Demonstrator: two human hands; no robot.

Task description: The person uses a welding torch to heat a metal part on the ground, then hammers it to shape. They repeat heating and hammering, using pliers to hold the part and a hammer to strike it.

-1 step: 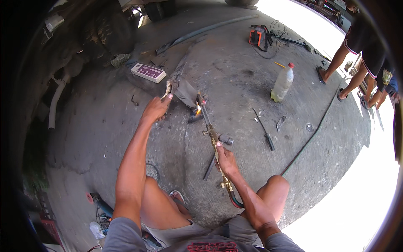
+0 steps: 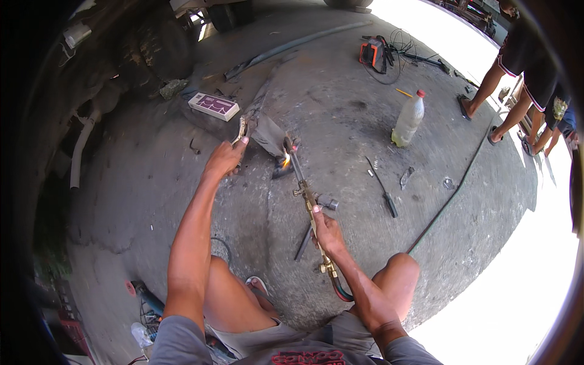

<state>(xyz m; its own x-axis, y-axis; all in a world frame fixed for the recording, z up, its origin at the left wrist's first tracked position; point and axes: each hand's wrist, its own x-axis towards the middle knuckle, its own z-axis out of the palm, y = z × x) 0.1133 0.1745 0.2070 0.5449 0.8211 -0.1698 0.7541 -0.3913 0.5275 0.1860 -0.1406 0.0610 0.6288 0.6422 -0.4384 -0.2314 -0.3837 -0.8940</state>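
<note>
My right hand (image 2: 328, 233) is wrapped round the brass body of a gas torch (image 2: 309, 198), which points up and away from me. At its tip an orange flame (image 2: 286, 161) burns against the end of a grey metal piece (image 2: 267, 135), and a spot there glows pink-red. My left hand (image 2: 225, 159) is closed on a metal tool that looks like locking pliers (image 2: 243, 129), beside the near end of that piece. Its jaws are partly hidden. Under the torch lies a hammer (image 2: 328, 202), its handle running toward me.
Beyond my left hand sits a white and purple box (image 2: 214, 106). To the right are a clear bottle with a red cap (image 2: 409, 120), a screwdriver (image 2: 390, 204) and a green hose (image 2: 453, 198). An orange and black machine (image 2: 374, 55) stands farther off. People's legs (image 2: 486, 91) show at the right.
</note>
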